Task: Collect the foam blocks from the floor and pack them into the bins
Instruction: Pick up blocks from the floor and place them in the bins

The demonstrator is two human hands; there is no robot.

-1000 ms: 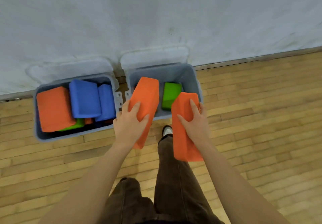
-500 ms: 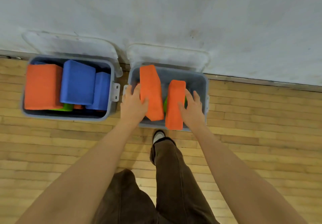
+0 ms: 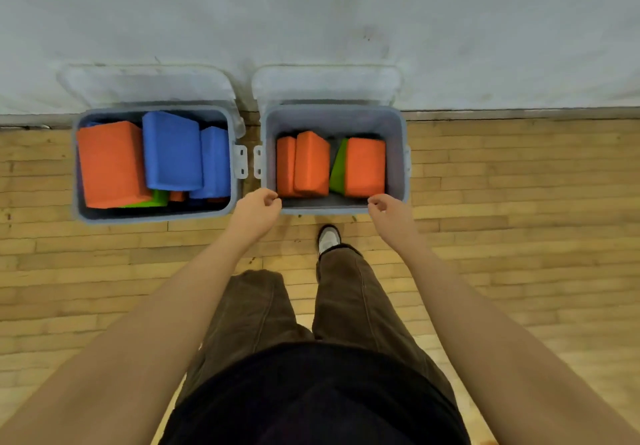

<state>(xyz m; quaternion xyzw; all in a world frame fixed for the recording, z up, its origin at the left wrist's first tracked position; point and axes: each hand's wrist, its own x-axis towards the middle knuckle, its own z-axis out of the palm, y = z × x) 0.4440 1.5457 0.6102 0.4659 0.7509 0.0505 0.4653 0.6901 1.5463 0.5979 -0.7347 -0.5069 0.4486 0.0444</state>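
Step in hand: you are at the release point, both blocks down in the right bin (image 3: 334, 117); the job now, as I judge it, is to clear your hands and go for more.
Left hand (image 3: 258, 210): it hangs at the near left corner of the right bin, fingers loosely curled, holding nothing.
Right hand (image 3: 389, 212): it hangs at the near right part of the same bin's rim, fingers loosely curled, nothing in it.
Right bin contents: two orange blocks (image 3: 304, 164) stand on edge against the left wall, touching each other; a third orange block (image 3: 365, 165) stands toward the right wall with a green block (image 3: 338, 167) wedged beside it.
Left bin (image 3: 154, 216): it is packed high with a big orange block (image 3: 109, 164) at the left wall and two blue blocks (image 3: 173, 150) leaning toward the right wall; treat it as near full.
Floor (image 3: 519, 219): no loose blocks show here, so you need to turn and look.
Doing it well: lift your hands straight up so you don't drag the rim. Leave the blocks standing on edge; that likely keeps the middle gap usable. Send later blocks to the right bin first.
Watch for: your shoe (image 3: 328, 238) is just beside the right bin; step back without nudging it.
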